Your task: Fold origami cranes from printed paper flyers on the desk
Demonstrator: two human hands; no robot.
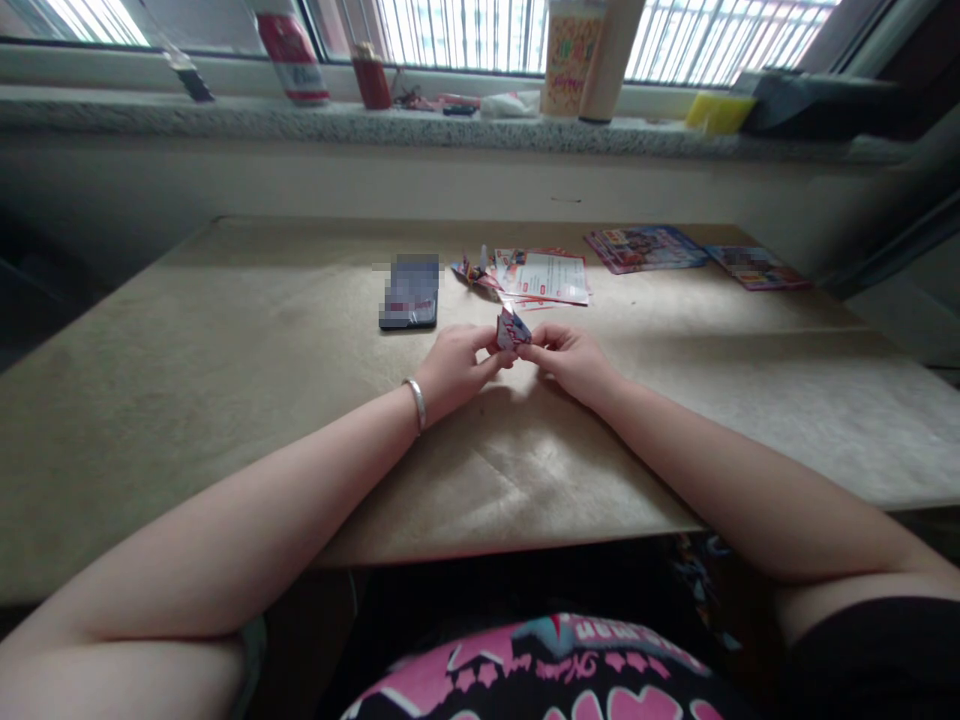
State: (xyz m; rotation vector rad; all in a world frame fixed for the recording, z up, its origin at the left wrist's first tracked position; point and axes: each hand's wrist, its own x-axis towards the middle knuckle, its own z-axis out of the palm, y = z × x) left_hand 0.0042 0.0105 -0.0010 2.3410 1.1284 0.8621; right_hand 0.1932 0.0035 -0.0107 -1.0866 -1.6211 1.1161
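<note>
A small folded piece of printed paper, white with red and blue print, is held just above the table between both hands. My left hand pinches its left side and lower edge with thumb and fingers; a silver bangle sits on that wrist. On the other side, my right hand grips the lower right edge between thumb and forefinger. Right behind the hands lie a crumpled colourful folded paper piece and a loose stack of printed sheets.
A dark phone lies left of the sheets on the beige table. Colourful printed leaflets and another small pile are at the back right. The windowsill holds a red-and-white can, a cup and a yellow sponge-like block.
</note>
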